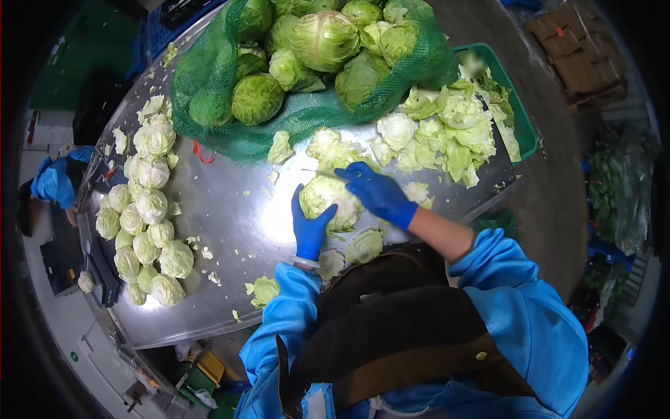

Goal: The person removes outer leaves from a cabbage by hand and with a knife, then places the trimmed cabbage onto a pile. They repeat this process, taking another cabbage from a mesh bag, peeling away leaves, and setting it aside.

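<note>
A pale green cabbage point(322, 195) with loosened outer leaves sits on the metal table in front of me. My left hand point(311, 227), in a blue glove, cups its near left side, thumb and fingers apart around it. In a matching glove, my right hand point(379, 194) is closed at the cabbage's upper right. A thin knife point(319, 172) sticks out leftward from its fingers across the top of the cabbage; the handle is hidden in the fist. Loose leaves point(364, 246) lie close to both hands.
A green mesh sack point(209, 84) of whole cabbages point(324, 42) lies open at the back. Trimmed cabbages point(152, 206) stand grouped at the left. Leaves point(457, 133) pile up at the right beside a green crate point(527, 133). Another person's blue sleeve point(52, 180) shows far left.
</note>
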A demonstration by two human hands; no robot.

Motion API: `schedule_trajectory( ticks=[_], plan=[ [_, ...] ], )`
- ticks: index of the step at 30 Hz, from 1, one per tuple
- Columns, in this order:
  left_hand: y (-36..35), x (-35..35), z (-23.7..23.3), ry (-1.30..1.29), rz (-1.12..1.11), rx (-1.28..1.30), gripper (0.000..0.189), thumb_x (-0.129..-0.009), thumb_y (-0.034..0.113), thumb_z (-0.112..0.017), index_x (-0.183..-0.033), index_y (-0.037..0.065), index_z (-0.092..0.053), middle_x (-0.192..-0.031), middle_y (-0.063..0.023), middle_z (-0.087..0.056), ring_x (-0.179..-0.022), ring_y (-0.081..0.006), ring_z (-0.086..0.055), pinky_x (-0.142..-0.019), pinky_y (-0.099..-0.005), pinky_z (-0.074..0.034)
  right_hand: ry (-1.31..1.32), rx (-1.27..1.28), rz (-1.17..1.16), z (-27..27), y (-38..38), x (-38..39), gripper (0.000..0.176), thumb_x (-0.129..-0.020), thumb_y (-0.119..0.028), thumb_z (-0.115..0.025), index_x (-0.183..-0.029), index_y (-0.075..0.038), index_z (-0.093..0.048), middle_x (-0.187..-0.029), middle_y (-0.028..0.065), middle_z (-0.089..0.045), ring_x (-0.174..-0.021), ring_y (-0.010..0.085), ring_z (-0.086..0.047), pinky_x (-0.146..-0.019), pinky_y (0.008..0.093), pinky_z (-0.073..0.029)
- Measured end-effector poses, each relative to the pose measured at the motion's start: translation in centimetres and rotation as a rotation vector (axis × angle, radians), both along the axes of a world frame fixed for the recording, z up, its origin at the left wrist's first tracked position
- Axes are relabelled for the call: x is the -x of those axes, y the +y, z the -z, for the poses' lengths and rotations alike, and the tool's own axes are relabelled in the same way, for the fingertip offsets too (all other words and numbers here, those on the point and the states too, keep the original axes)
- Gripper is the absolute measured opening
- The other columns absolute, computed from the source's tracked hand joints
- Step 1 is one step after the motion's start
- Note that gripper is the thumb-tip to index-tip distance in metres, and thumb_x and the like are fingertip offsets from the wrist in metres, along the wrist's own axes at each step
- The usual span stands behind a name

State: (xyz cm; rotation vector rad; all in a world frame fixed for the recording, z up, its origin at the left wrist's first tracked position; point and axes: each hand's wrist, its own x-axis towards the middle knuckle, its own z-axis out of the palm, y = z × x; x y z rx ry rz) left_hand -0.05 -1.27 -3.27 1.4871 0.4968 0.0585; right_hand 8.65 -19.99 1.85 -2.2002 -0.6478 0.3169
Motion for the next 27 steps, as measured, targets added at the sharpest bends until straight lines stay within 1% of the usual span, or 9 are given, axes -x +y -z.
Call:
schedule_trajectory(
  ticks=[5,7,8,11,14,18,21,23,27],
  plan=[
    [-0.8,1.2,0.1,-0.043,0.053,-0.248,0.092,-0.067,0.018,-0.088,-0.141,0.001,-0.036,-0.137,-0.0178,-0.044,-0.126,-0.0271,-0.044,-0.106,-0.0381,-0.038,0.082,0.059,0.231,10.9,-1.9,-4.8,0.031,-0.093,-0.028,-0.057,-0.118,-0.009,-0.058,-0.098,0.0189,-0.062,-0.086,0.0347,-0.063,-0.075,0.0417,-0.05],
    [0.2,1.7,1.0,-0.074,0.048,-0.136,0.097,-0.064,0.024,-0.09,-0.142,0.001,-0.036,-0.139,-0.0203,-0.041,-0.131,-0.0323,-0.039,-0.109,-0.0423,-0.035,0.379,-0.096,0.28,5.2,-0.5,-4.2,0.035,-0.087,-0.03,-0.065,-0.112,-0.007,-0.058,-0.095,0.0187,-0.063,-0.083,0.0319,-0.064,-0.073,0.0393,-0.05],
    [0.7,2.3,0.8,-0.073,0.091,-0.321,0.1,-0.062,0.026,-0.09,-0.142,0.001,-0.035,-0.14,-0.0212,-0.04,-0.132,-0.0345,-0.037,-0.109,-0.0439,-0.034,0.547,-0.16,0.294,3.1,0.1,-3.2,0.038,-0.084,-0.031,-0.069,-0.11,-0.006,-0.058,-0.093,0.0186,-0.064,-0.082,0.0306,-0.064,-0.073,0.0381,-0.05],
    [1.9,2.1,-4.2,-0.106,0.269,-0.798,0.111,-0.054,0.037,-0.092,-0.144,0.006,-0.035,-0.145,-0.0269,-0.034,-0.137,-0.0437,-0.029,-0.111,-0.0516,-0.029,0.317,-0.196,0.245,4.7,1.5,-1.5,0.037,-0.079,-0.027,-0.074,-0.105,-0.007,-0.059,-0.085,0.0172,-0.067,-0.077,0.031,-0.066,-0.07,0.038,-0.05],
    [2.0,-0.3,-10.4,-0.133,0.805,-1.194,0.101,-0.055,0.035,-0.089,-0.143,0.015,-0.042,-0.149,-0.0196,-0.033,-0.137,-0.0436,-0.029,-0.11,-0.0567,-0.027,0.215,-0.111,0.174,3.3,3.4,-1.6,0.035,-0.08,-0.026,-0.072,-0.107,-0.007,-0.061,-0.085,0.018,-0.068,-0.079,0.0345,-0.066,-0.071,0.042,-0.051],
    [3.9,0.4,-7.3,-0.021,0.665,-0.783,0.097,-0.058,0.036,-0.088,-0.141,0.014,-0.042,-0.143,-0.0165,-0.041,-0.129,-0.0386,-0.043,-0.106,-0.0468,-0.038,0.029,0.099,0.317,8.7,1.2,-5.7,0.045,-0.079,-0.029,-0.071,-0.115,-0.005,-0.058,-0.098,0.0181,-0.066,-0.092,0.0361,-0.065,-0.077,0.0471,-0.051],
    [4.2,0.5,-4.4,0.045,0.343,-0.613,0.099,-0.062,0.036,-0.09,-0.139,0.002,-0.038,-0.135,-0.0187,-0.045,-0.124,-0.034,-0.048,-0.104,-0.0405,-0.041,-0.017,0.209,0.236,5.8,0.0,-4.7,0.059,-0.081,-0.031,-0.07,-0.13,-0.008,-0.048,-0.117,0.0184,-0.06,-0.101,0.0354,-0.062,-0.08,0.0443,-0.051],
    [3.8,0.3,-3.1,0.063,0.198,-0.491,0.1,-0.064,0.036,-0.09,-0.138,-0.004,-0.036,-0.134,-0.0205,-0.046,-0.123,-0.0306,-0.049,-0.104,-0.0391,-0.041,-0.079,0.128,0.222,0.2,0.6,-2.9,0.042,-0.088,-0.029,-0.064,-0.125,-0.01,-0.056,-0.112,0.0147,-0.061,-0.098,0.0328,-0.063,-0.077,0.0411,-0.053],
    [2.5,-2.1,-3.1,0.12,0.134,-0.4,0.097,-0.065,0.036,-0.089,-0.137,-0.003,-0.037,-0.133,-0.0217,-0.048,-0.122,-0.0307,-0.051,-0.101,-0.0382,-0.044,-0.114,-0.097,0.115,-0.9,2.6,0.8,0.034,-0.094,-0.026,-0.056,-0.126,-0.016,-0.06,-0.109,0.0114,-0.06,-0.087,0.0324,-0.064,-0.073,0.0407,-0.053]
  ],
)
